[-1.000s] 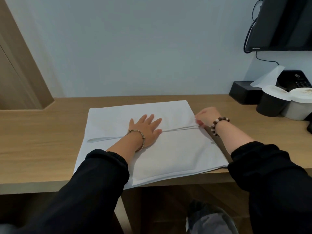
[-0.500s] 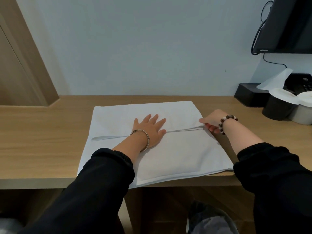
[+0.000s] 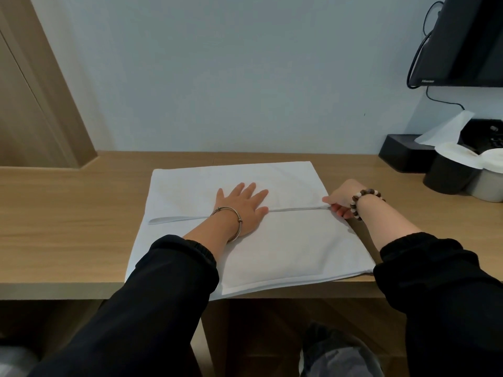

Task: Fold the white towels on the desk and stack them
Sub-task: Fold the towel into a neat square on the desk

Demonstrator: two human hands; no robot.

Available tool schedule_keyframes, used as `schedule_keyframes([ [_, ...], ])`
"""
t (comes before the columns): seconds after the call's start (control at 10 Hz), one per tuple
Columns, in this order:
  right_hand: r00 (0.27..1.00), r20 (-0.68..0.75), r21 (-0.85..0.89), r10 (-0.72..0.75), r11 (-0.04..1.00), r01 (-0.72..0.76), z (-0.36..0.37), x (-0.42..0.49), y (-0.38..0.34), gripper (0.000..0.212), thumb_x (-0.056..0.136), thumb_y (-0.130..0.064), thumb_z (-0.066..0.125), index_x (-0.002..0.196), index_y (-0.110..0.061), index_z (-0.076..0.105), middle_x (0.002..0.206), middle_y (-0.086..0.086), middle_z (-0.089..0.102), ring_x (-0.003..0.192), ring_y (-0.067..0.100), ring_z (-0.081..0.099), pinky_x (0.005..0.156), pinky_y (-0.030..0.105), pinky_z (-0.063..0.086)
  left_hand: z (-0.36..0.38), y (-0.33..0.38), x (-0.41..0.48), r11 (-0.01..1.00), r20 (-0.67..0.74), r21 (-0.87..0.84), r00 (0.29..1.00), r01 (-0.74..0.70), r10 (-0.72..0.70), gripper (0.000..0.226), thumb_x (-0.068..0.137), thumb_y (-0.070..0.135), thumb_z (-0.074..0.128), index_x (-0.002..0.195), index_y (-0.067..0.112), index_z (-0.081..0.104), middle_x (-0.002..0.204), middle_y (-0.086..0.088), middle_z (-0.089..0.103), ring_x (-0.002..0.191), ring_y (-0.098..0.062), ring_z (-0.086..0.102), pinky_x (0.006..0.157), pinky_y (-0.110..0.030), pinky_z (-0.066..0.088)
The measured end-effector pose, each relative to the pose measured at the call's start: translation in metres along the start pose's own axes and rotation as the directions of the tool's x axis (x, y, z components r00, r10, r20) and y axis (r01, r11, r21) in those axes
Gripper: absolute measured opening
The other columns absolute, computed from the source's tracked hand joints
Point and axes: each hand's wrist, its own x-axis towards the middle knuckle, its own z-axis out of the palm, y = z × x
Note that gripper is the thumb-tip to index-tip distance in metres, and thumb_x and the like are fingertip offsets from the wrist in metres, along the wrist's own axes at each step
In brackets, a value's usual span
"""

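Note:
A white towel (image 3: 294, 246) lies spread flat on the wooden desk (image 3: 68, 213), its near edge hanging slightly over the desk's front. A folded edge runs across its middle from left to right. My left hand (image 3: 242, 208) rests flat on the towel's middle, fingers spread, pressing on that fold line. My right hand (image 3: 340, 198) pinches the fold at the towel's right edge, thumb and fingers closed on the cloth. Both arms wear black sleeves; the left wrist has a metal bangle, the right a bead bracelet.
At the desk's far right stand a black tissue box (image 3: 402, 153) with a tissue sticking up, a dark cup (image 3: 446, 178) and a grey cup (image 3: 487, 186), both lidded. A black screen (image 3: 468, 39) hangs above them. A wooden panel (image 3: 32, 104) stands at the far left.
My right hand has slid slightly along the fold at the towel's right edge. The left hand stays pressed flat on the towel. The view has shifted a little to the left.

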Motion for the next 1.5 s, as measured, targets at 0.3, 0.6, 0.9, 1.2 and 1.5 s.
schedule_keyframes([
  [0.3,0.999,0.011,-0.116,-0.042,0.992,0.043,-0.006,-0.009,-0.009,0.035,0.086,-0.035,0.067,0.076,-0.001,0.061,0.069,0.007,0.063,0.056,0.017,0.054,0.051,0.025,0.048,-0.001,0.0,0.0,1.0,-0.001,0.005,1.0,-0.006,0.006,0.053,0.097,0.053,0.012,0.148,0.043,0.0,0.159,0.011,-0.005,0.146,-0.016,-0.006,0.112,-0.056,0.0],
  [0.6,0.997,0.06,-0.246,-0.038,0.968,0.052,-0.004,-0.012,-0.021,0.036,0.089,-0.035,0.063,0.076,-0.002,0.057,0.078,0.011,0.06,0.067,0.024,0.056,0.066,0.03,0.05,-0.002,0.001,-0.001,1.0,0.006,0.008,1.0,-0.004,0.004,0.053,0.097,0.052,0.011,0.148,0.043,-0.001,0.159,0.011,-0.006,0.146,-0.016,-0.006,0.112,-0.057,0.0],
  [0.9,0.988,0.153,-0.201,-0.008,0.979,0.039,-0.003,-0.016,-0.025,0.027,0.083,-0.009,0.049,0.058,-0.013,0.04,0.06,0.005,0.04,0.052,0.017,0.033,0.058,0.026,0.033,0.0,0.0,0.0,1.0,-0.004,0.013,1.0,-0.008,0.008,0.053,0.097,0.052,0.011,0.148,0.043,-0.002,0.159,0.011,-0.005,0.146,-0.016,-0.006,0.112,-0.057,0.001],
  [1.2,0.996,0.09,0.282,0.028,0.958,-0.053,0.002,0.002,-0.002,0.017,0.086,-0.004,0.06,0.072,0.003,0.053,0.042,0.01,0.052,0.029,0.016,0.045,0.035,0.016,0.038,0.001,-0.001,0.0,1.0,0.006,0.012,1.0,-0.003,0.003,0.055,0.095,0.057,0.013,0.147,0.045,0.0,0.158,0.013,-0.004,0.146,-0.016,-0.005,0.111,-0.06,0.0],
  [1.5,0.999,-0.05,0.189,-0.016,0.982,0.025,0.01,-0.001,-0.002,0.023,0.083,-0.01,0.061,0.063,-0.001,0.054,0.055,0.011,0.054,0.047,0.021,0.045,0.047,0.027,0.036,-0.026,-0.019,-0.028,0.949,-0.043,0.202,0.966,-0.242,0.256,0.042,0.103,0.027,0.022,0.143,0.023,0.031,0.142,-0.005,0.04,0.127,-0.025,0.041,0.097,-0.039,0.039],
])
